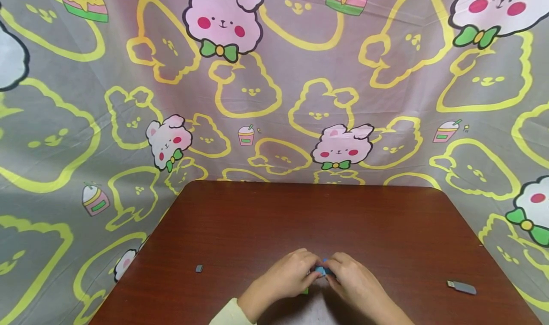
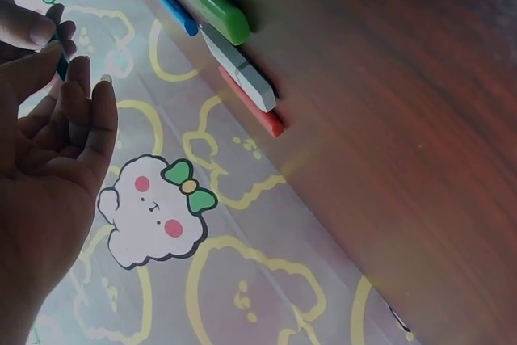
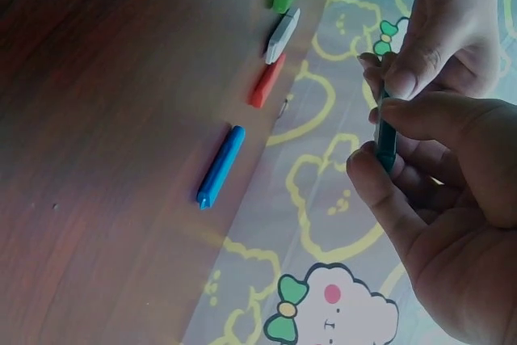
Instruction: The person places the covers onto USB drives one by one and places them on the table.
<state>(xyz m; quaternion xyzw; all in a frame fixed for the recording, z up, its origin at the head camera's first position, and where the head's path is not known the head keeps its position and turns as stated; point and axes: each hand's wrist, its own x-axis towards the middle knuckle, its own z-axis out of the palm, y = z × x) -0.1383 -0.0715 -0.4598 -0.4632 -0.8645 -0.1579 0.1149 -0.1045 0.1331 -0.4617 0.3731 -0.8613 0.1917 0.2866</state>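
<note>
Both hands meet near the front of the table, around a small slim blue-green piece, whose exact kind I cannot tell. My left hand pinches it from one side, and my right hand grips it between thumb and fingers from the other. In the head view, blue shows between the fingertips. Close by on the table lie a green stick-like piece, a white one, a red one and a blue one. The hands hide most of these in the head view.
A grey USB stick with its metal plug bare lies at the table's right. Its apparent small grey cap lies at the left. Patterned cloth hangs behind the brown table.
</note>
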